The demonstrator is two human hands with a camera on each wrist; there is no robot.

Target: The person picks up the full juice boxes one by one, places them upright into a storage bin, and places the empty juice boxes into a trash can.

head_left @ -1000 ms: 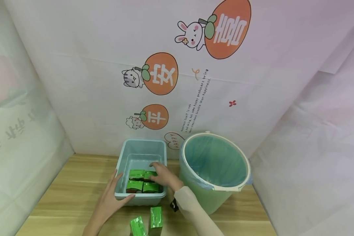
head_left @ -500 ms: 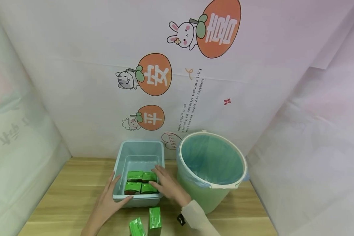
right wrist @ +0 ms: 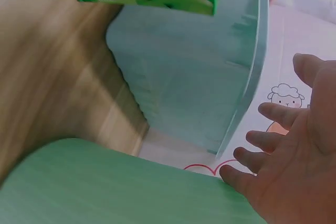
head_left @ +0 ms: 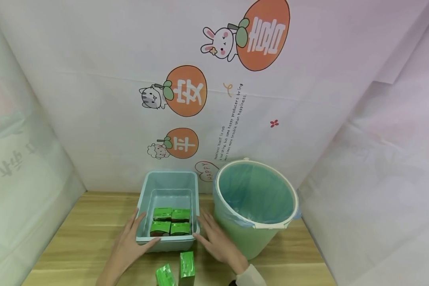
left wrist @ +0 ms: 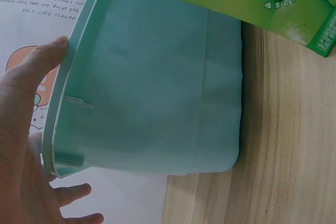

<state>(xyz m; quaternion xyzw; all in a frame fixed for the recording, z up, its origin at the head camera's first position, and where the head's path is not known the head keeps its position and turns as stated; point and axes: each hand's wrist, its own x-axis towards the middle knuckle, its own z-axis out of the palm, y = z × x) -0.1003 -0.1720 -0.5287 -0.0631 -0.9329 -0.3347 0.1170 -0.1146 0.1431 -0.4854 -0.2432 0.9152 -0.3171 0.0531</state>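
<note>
In the head view, a light blue plastic tub (head_left: 169, 180) stands against the back wall with several green drink cartons (head_left: 162, 214) packed in its near half. My left hand (head_left: 128, 238) rests at the near left corner, its thumb on the front rim and fingers spread along the side. My right hand (head_left: 221, 244) is at the near right corner, fingers spread, holding nothing; in the right wrist view its fingers (right wrist: 262, 140) stretch beside the rim. Two more green cartons, one upright (head_left: 187, 264) and one turned at an angle (head_left: 165, 275), stand before the tub.
A tall light green bin (head_left: 244, 238) with a blue liner stands on the wooden table (head_left: 75, 230), right of the tub and close to my right hand. White cloth walls (head_left: 103, 111) with cartoon prints enclose the back and both sides.
My right hand has drawn back from the cartons inside the tub, over the right rim, to the near right corner. The left hand keeps its place; the head view has shifted slightly.
</note>
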